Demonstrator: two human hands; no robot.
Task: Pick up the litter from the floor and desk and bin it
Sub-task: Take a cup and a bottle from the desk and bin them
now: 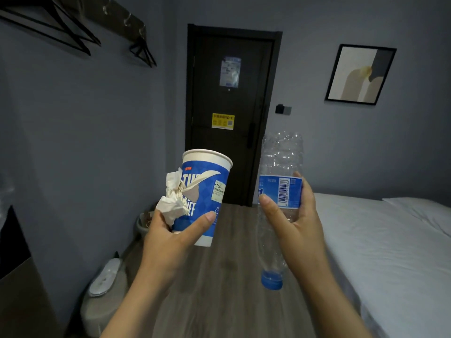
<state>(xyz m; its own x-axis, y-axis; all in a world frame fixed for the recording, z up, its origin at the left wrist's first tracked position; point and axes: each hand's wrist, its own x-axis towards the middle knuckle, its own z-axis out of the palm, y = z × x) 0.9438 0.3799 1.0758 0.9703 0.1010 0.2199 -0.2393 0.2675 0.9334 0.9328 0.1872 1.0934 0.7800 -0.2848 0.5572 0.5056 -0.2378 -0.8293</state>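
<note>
Litter sits in both my hands, held up in the air above the wooden floor point(219, 276) and not yet binned. Low by the left wall stands a small grey tub point(143, 224) that I take for the bin, well apart from what I carry. My left hand point(170, 237) has its fingers curled round a blue-and-white paper cup point(205, 191), upright, with a crumpled white tissue point(170, 203) pinned against the cup's left side. I reckon that tissue is the weak point: it is only wedged there, so any loosening of my hold on the way over would drop it, and squeezing harder could buckle the cup. A small sticker on the cup reads "T66"; the big white lettering is partly covered and I cannot read it whole. My right hand point(297, 215) wraps a crushed clear plastic bottle point(280, 191) at its blue label, upside down, blue cap point(271, 281) pointing at the floor. The thin wall may slip or crackle inward under my fingers. Its label shows a barcode, the digits too small to be sure of. Behind, a yellow sticker point(222, 121) on the door says "Wi-Fi".
</note>
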